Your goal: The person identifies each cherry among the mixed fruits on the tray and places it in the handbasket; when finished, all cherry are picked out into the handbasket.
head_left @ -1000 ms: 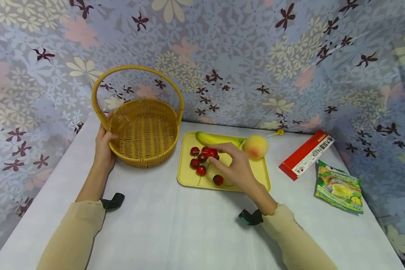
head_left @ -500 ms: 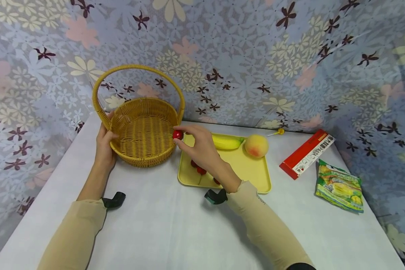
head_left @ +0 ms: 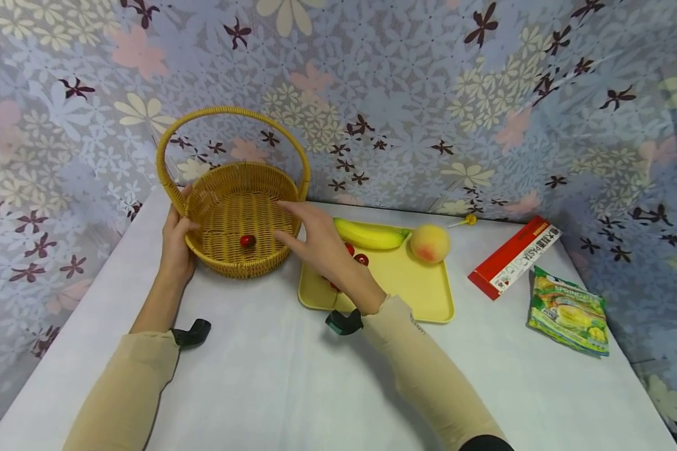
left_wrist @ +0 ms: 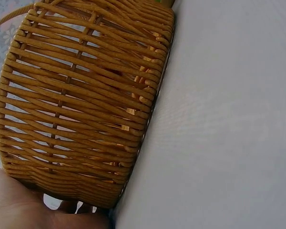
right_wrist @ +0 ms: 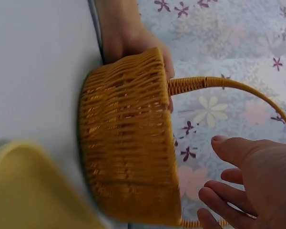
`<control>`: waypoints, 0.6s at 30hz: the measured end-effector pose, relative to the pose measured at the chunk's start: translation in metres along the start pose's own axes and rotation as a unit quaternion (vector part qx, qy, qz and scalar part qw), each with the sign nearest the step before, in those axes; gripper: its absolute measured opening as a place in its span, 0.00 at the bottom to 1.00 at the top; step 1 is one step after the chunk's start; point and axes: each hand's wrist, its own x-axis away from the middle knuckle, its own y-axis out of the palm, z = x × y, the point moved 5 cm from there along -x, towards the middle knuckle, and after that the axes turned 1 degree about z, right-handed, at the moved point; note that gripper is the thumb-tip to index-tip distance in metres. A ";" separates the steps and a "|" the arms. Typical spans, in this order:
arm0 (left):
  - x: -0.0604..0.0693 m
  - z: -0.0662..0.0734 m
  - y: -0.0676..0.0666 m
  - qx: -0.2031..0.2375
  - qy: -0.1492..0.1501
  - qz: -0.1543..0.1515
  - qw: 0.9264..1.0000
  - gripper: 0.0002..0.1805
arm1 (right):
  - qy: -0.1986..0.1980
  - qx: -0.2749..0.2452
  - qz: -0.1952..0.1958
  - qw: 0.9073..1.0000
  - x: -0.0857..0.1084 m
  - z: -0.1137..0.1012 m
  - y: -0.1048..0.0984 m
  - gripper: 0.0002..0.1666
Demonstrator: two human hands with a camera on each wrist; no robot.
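Note:
A woven basket [head_left: 242, 266] with a tall arched handle stands upright at the left of the table. My left hand [head_left: 176, 247] grips its left rim, the thumb over the edge; the left wrist view shows that hand [left_wrist: 24, 207] at the lower corner of the wicker side [left_wrist: 71, 109]. One red cherry [head_left: 248, 240] lies on the basket floor. Above the basket's right rim hovers my right hand [head_left: 318, 241], thumb and fingers apart and holding nothing, as the right wrist view of the hand [right_wrist: 262, 179] confirms. Other cherries [head_left: 362, 259] on the yellow tray [head_left: 420, 291] are partly hidden behind it.
A banana [head_left: 372, 235] and a peach [head_left: 430, 243] lie on the tray, right of the basket. Farther right are a small yellow lollipop [head_left: 471, 219], a red-and-white pasta box [head_left: 513, 258] and a green-yellow food packet [head_left: 568, 313]. Flowered cloth [head_left: 406, 125] hangs behind the table.
My right hand picked a cherry from the tray, carried it left to the basket and let it go; it now lies inside. The left hand has stayed on the rim.

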 end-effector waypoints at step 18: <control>0.000 -0.001 -0.003 0.001 -0.012 0.003 1.000 0.44 | 0.056 -0.030 0.120 0.991 0.095 0.089 -0.044 0.19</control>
